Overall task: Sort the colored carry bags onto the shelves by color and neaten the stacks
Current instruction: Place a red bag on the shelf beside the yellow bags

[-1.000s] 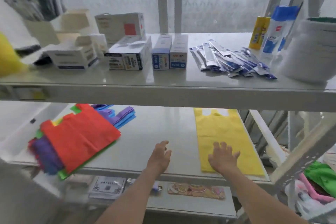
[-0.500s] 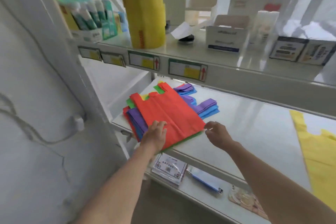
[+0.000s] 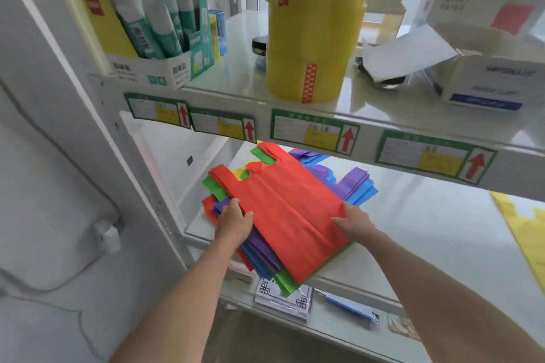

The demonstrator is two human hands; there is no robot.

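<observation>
Gripping the mixed pile from both sides, the person is working at the left end of the middle shelf (image 3: 427,233), where the unsorted carry bags are lying. The left hand (image 3: 234,222) is curling round the pile's left edge, fingers reaching in among the purple and blue layers (image 3: 259,250), probably to steady the lower bags. The right hand (image 3: 352,222) is lying on the right edge of the top red bag (image 3: 289,215), fingers spread fairly flat; whether the thumb is tucking underneath is hard to tell. That red bag is sitting askew over a green bag (image 3: 287,283), overhanging the shelf's front lip, so it seems ready to be lifted off first. A yellow bag (image 3: 528,233) is lying well apart at the right end, apparently starting its own colour stack.
</observation>
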